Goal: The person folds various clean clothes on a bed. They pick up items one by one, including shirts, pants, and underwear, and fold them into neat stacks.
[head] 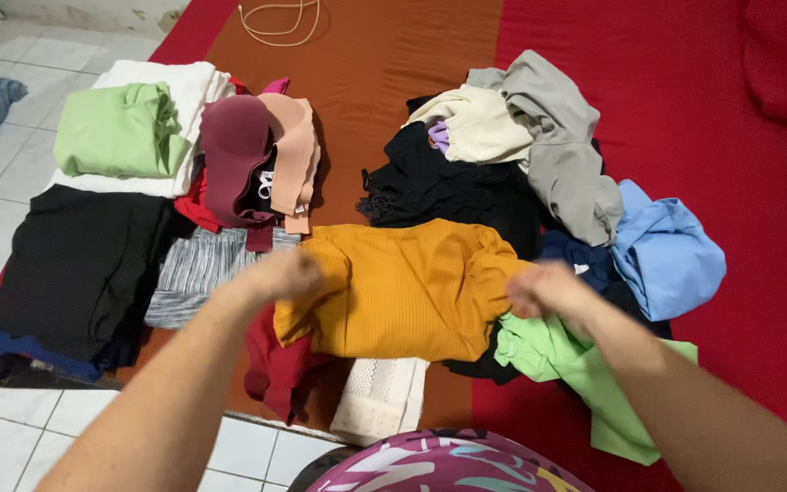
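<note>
Nearest the camera, at the bottom edge, a patterned pink and teal garment (448, 463) covers the person's lap, and both bare forearms reach forward from there over a heap of clothes. The left hand (289, 273) and the right hand (544, 290) each meet an opposite end of a mustard yellow top (407, 292), which lies spread flat in the middle of the heap, on a rust-brown cloth (366, 82) laid over a red bedcover (721, 137). Both hands are blurred, so I cannot tell for sure how the fingers sit; they look curled in, apparently pinching the fabric at the left and right edges. The wrists are low and the elbows bent outward, arms roughly mirrored. The top looks like a ribbed knit: light, soft and limp, likely to sag and wrinkle wherever it is unsupported, not slippery and not fragile. Holding it at two opposite edges or corners, as here, should keep it flat; a single middle grip would probably bunch it. Just under its near edge lie a dark red garment (275, 369), a white textured piece (380, 396) and a lime green garment (576, 364). To the left sits a grey striped piece (198, 269) and a black folded stack (79, 264). Farther off are a maroon bra (234, 150), a light green folded top (116, 128) on white cloth, and on the right a black garment (448, 187), a cream one (475, 123), a grey one (562, 150) and a light blue one (667, 251). A thin cord (280, 23) lies at the far edge.
</note>
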